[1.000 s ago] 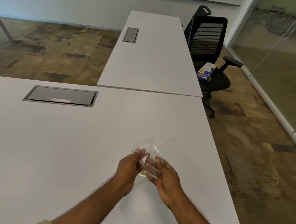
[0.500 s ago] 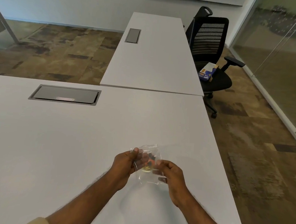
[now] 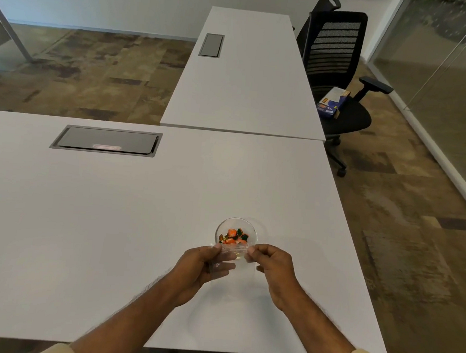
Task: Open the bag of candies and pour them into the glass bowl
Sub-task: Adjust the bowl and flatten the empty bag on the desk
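Left hand (image 3: 195, 267) and right hand (image 3: 270, 270) pinch the clear bag (image 3: 232, 255), hiding the candy-filled glass bowl (image 3: 236, 234) near rim, toward the bench (image 3: 112, 223) right edge

No legible text, labels or numbers.

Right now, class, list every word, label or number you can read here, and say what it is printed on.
None can be read.
Box on the chair: print too small.
Label strip in the table hatch: blurred.
Candies in the glass bowl: wrappers illegible.
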Demonstrator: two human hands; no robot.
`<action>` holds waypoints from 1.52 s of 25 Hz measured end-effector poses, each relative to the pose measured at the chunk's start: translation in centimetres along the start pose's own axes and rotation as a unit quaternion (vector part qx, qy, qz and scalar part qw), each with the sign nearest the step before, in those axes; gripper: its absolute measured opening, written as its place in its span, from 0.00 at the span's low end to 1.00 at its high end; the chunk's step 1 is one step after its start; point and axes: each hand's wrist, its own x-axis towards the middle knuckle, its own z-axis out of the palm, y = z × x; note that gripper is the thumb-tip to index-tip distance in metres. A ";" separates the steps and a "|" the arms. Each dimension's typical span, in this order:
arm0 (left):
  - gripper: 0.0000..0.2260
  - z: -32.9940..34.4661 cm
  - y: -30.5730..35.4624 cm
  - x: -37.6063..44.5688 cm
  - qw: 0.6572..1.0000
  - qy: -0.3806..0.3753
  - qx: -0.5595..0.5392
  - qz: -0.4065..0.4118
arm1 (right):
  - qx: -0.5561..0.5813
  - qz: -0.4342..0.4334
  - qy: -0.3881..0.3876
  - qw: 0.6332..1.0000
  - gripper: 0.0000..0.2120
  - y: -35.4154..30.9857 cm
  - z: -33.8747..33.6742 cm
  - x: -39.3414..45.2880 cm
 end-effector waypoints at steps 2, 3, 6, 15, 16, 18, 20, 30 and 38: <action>0.13 -0.2 0.1 -0.1 1.000 -0.014 0.025 0.002 | -0.003 0.000 0.001 1.000 0.04 0.4 0.1 -0.2; 0.12 -0.2 0.0 0.0 0.999 -0.014 0.045 0.004 | -0.005 0.002 -0.001 1.000 0.04 0.6 0.2 -0.4; 0.09 -0.2 -0.8 0.5 0.996 0.028 0.077 0.018 | -0.012 0.009 -0.013 1.000 0.04 1.0 0.6 -0.7; 0.03 -0.6 -2.8 1.8 0.984 0.125 0.125 0.013 | -0.024 0.034 0.009 0.999 0.06 2.9 0.7 -0.7; 0.05 -0.8 -2.9 1.8 0.983 0.128 0.131 -0.004 | -0.024 0.045 0.020 0.999 0.05 3.2 0.5 -0.6; 0.05 -1.6 -3.2 1.8 0.982 0.140 0.123 -0.031 | -0.016 0.072 0.048 0.996 0.02 3.9 -0.2 -0.3; 0.05 -2.3 -3.7 1.6 0.982 0.150 0.105 -0.049 | -0.021 0.095 0.065 0.993 0.01 4.6 -0.8 -0.1; 0.04 -2.7 -7.1 2.6 0.954 0.259 0.110 -0.102 | -0.055 0.181 0.083 0.978 0.03 8.6 -0.2 0.3; 0.07 -2.7 -8.9 2.9 0.908 0.265 0.322 -0.048 | -0.119 0.139 0.097 0.978 0.05 9.9 0.0 0.6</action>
